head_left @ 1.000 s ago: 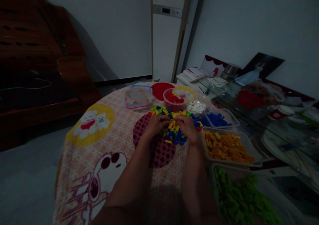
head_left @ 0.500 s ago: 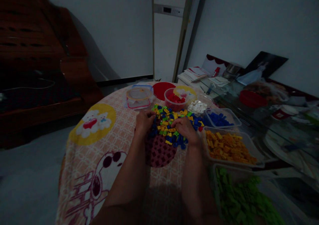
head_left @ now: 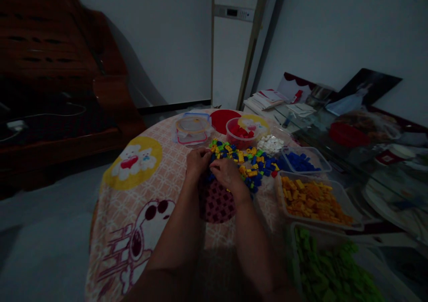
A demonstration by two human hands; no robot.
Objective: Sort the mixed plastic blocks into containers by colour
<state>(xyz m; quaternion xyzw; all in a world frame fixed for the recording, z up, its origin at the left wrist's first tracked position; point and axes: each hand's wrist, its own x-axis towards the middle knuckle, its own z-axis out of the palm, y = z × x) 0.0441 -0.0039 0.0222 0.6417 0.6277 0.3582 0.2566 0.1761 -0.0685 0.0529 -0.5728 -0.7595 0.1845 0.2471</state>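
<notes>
Looked fwd & down from wearer's head, single cam, over round tbl (head_left: 171,160) twd back wall (head_left: 167,48) & tall white unit (head_left: 229,61). Had L hand (head_left: 198,163) & R hand (head_left: 228,173) near ctr, at close range. Took in wooden bench (head_left: 113,98) at far L, glass-topped stand (head_left: 306,132) at R.

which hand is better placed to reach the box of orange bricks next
Probably the right hand: it sits nearer that box, which stands on its side of the mixed pile. The left hand lies farther left, with the right hand between it and the box.
</notes>
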